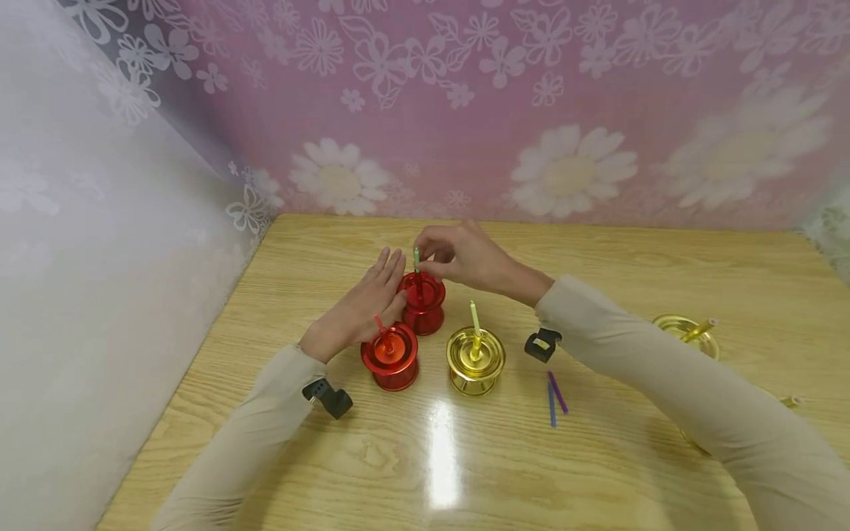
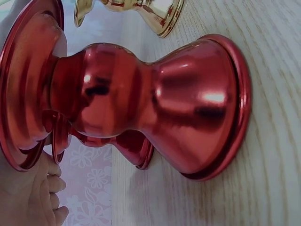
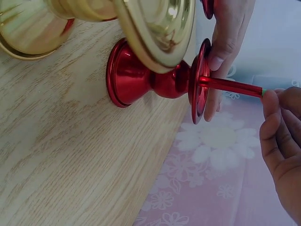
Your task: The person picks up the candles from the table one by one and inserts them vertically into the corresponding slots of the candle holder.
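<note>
A red metallic candlestick (image 1: pixel 423 318) stands at the back, with a thin green candle (image 1: pixel 416 256) upright in its central tube. My right hand (image 1: pixel 470 254) pinches this candle between thumb and fingers; in the right wrist view only a sliver of green shows above the red tube (image 3: pixel 233 86). Straight fingers of my left hand (image 1: pixel 368 299) lie against the left side of that candlestick's dish. Just below the left hand is a second red candlestick (image 1: pixel 396 377) holding a short red candle (image 1: pixel 379 322). It fills most of the left wrist view.
A gold candlestick (image 1: pixel 474 380) with a pale yellow-green candle (image 1: pixel 474 316) stands right of the red ones. Blue (image 1: pixel 552 404) and purple (image 1: pixel 558 392) candles lie on the table. More gold candlesticks (image 1: pixel 671 323) are partly hidden by my right sleeve. A flowered curtain (image 1: pixel 451 133) hangs behind.
</note>
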### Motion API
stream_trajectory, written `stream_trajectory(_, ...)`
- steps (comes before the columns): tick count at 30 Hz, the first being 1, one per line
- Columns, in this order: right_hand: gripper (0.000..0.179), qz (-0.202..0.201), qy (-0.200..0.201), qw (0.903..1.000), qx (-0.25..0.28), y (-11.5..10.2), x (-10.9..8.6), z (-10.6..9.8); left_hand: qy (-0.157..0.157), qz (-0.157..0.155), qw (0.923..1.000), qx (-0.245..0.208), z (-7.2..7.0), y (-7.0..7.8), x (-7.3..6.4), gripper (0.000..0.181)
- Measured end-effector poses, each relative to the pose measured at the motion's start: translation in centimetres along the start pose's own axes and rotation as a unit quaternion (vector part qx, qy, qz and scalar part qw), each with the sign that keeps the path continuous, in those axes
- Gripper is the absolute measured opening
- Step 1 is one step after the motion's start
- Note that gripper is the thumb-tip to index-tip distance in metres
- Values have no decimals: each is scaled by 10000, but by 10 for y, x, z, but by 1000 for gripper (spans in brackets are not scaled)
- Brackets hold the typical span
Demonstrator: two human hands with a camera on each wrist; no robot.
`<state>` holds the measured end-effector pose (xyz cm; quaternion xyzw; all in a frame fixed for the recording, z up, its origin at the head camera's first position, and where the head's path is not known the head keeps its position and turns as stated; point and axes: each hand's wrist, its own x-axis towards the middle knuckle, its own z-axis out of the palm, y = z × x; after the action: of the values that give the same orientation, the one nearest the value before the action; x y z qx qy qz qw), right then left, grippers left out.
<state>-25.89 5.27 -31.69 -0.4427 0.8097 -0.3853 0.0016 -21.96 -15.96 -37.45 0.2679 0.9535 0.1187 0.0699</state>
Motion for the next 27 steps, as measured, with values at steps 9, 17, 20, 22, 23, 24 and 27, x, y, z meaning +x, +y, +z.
stream_trajectory(9, 16, 38, -63, 10000, 12, -2, -1, 1, -77, -84, 9999, 18, -1, 0, -1, 59)
stream_trajectory(17, 17, 99, -102, 9999, -46, -3, -1, 0, 40, -35, 10000, -29, 0, -1, -2, 57)
stream_trajectory(20, 17, 54, -91, 9999, -92, -3, 0, 0, 76, -32, 10000, -52, 0, -1, -3, 57)
stream_trajectory(22, 17, 12, -85, 9999, -98, -3, -1, 0, 107, -30, 9999, -50, -1, -1, -4, 57)
stream_trajectory(23, 17, -7, -78, 9999, -102, -3, -1, 1, 119, -33, 9999, -53, -1, -1, -5, 57)
stream_trajectory(24, 17, -23, -72, 9999, -107, -3, -1, 1, 135, -26, 9999, -56, -1, -1, -6, 57)
stream_trajectory(27, 18, -29, -81, 9999, -87, -3, -1, 1, 167, 10, 9998, -55, -2, -1, -7, 57)
